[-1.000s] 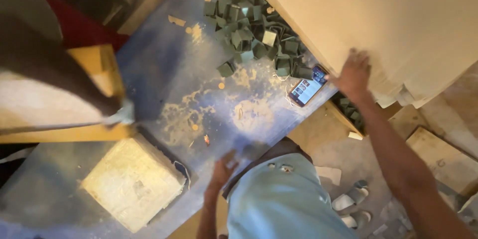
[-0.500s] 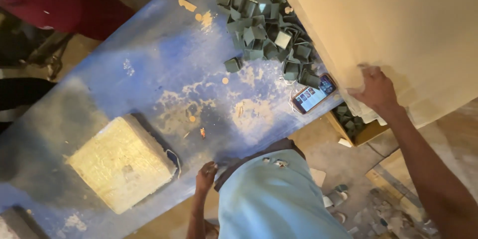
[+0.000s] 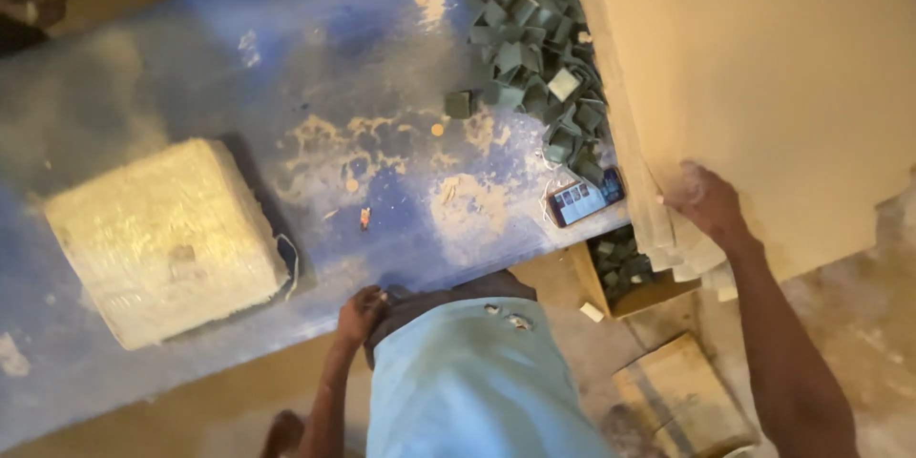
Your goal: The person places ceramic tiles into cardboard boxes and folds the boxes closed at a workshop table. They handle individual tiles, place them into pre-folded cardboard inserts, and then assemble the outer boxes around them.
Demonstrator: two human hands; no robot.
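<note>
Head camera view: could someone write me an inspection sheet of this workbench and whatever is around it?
Surface: blue table, dusty, with pale worn patches.
Job's things: stack of tan sheets; pale wrapped block.
Clutter: heap of green square pieces; phone, screen lit.
Grippers: right hand rests on the sheets' corner; left hand at the table edge by the waist.
Cables: nothing seen.
Surroundings: box of green pieces on the floor; wooden board.

There is one view only, from a camera on the person's head, looking steeply down past the light-blue shirt (image 3: 477, 382) onto the scuffed blue counter (image 3: 315, 67). It sits close over the near edge, tilted, with bare floor (image 3: 859, 343) showing at the right.
</note>
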